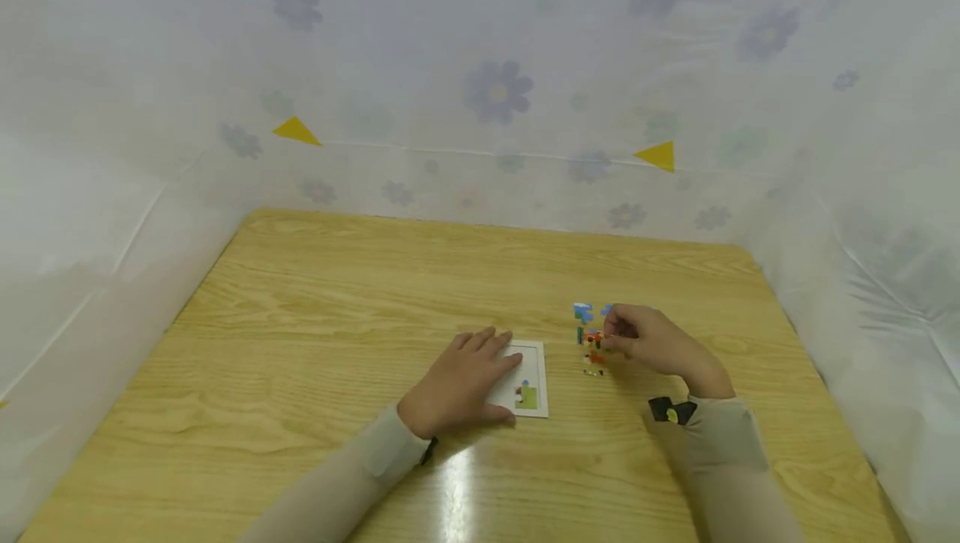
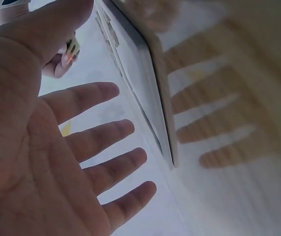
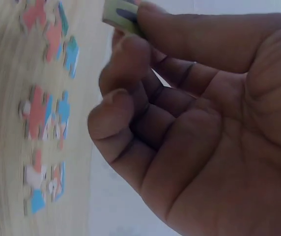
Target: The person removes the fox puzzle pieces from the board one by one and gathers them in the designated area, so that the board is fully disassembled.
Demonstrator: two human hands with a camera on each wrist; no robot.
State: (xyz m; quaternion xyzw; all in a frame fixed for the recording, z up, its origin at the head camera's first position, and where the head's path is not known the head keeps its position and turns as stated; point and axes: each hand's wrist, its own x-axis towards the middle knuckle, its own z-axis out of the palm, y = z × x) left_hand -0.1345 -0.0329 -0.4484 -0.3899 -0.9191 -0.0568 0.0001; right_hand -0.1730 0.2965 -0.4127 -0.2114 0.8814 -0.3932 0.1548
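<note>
A white puzzle board [image 1: 542,368] lies on the table, with a green puzzle piece [image 1: 530,399] at its lower right corner. My left hand [image 1: 465,380] reaches over the board's left part, fingers spread and straight, hiding that side of it. In the left wrist view the fingertips are beside the board's edge [image 2: 148,73]. To the right, my right hand [image 1: 660,347] pinches a small green jigsaw piece [image 3: 121,15] with a dark mark between thumb and index finger. Below that hand are several loose jigsaw pieces [image 3: 36,115] in red, blue and white.
The wooden table [image 1: 315,293] extends around both hands. A pale flowered curtain [image 1: 420,93] encloses its back and sides, with yellow triangles [image 1: 660,157] on the back part. Loose pieces [image 1: 582,311] lie between the board and my right hand.
</note>
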